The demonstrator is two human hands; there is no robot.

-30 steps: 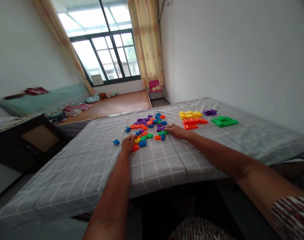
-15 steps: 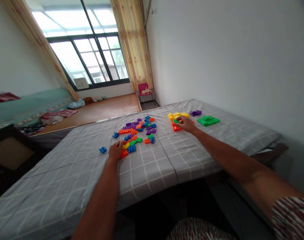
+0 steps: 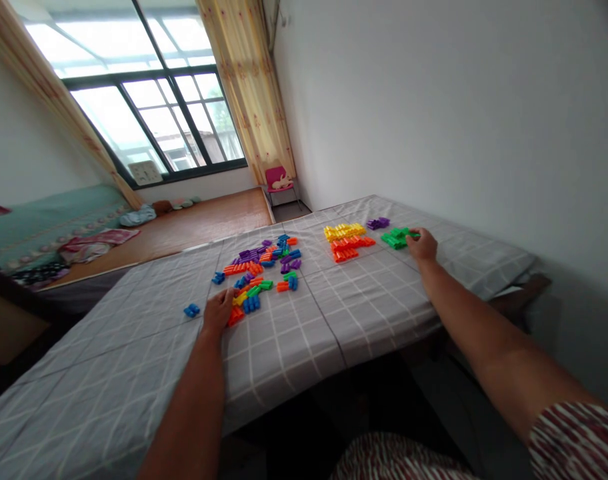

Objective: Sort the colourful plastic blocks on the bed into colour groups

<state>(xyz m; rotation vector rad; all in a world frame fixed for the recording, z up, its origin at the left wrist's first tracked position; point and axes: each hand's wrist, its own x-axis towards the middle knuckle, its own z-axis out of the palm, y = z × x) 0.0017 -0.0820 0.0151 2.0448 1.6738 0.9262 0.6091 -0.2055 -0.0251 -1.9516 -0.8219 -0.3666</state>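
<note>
My right hand (image 3: pixel 423 245) is at the right part of the table, its fingers closed on a green piece at the edge of the green pile (image 3: pixel 397 238). My left hand (image 3: pixel 219 310) rests by the mixed pieces, its fingertips together beside a yellow piece (image 3: pixel 241 299) and an orange piece (image 3: pixel 236 316); what they hold, if anything, is hidden. Blue pieces (image 3: pixel 251 304) lie just right of it. Farther back is a mixed heap with purple pieces (image 3: pixel 251 255). Yellow pieces (image 3: pixel 345 231) and orange pieces (image 3: pixel 351 248) form two groups between my hands.
Purple pieces (image 3: pixel 378 223) lie behind the green pile. A lone blue piece (image 3: pixel 191 310) sits left of my left hand on the checked tablecloth (image 3: pixel 289 340). A wall (image 3: pixel 434 120) borders the right side; a pink chair (image 3: pixel 279 180) stands beyond.
My right hand has moved right with the green piece, from the orange group to the green pile. The view has shifted slightly; my left hand stays by the mixed pieces.
</note>
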